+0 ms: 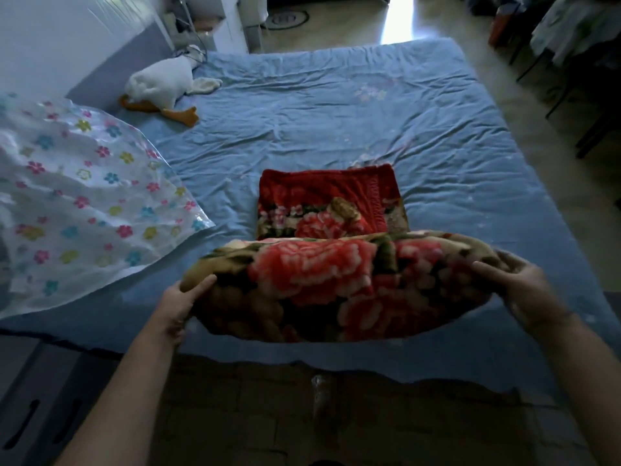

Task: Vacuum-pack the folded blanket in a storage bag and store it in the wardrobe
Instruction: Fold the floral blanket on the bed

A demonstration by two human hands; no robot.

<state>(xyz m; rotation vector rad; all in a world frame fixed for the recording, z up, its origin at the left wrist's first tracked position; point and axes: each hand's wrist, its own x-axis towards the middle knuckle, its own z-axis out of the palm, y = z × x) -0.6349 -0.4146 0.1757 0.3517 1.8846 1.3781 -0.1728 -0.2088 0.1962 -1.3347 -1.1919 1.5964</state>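
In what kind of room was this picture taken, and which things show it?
Most likely a bedroom in a home. A wide bed with a wrinkled blue sheet fills the view, a white toy duck lies near its far corner, and a flowered blanket lies partly on it.

No writing can be read anywhere, neither on the blanket (336,280) nor the storage bag (84,203).

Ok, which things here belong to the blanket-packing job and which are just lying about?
Job: thick red floral fleece blanket, its near fold gripped by the left hand and right hand; clear plastic storage bag printed with coloured flowers, lying left of it.
Lying about: white plush goose toy with orange feet by the wall; wrinkled blue bed sheet underneath.
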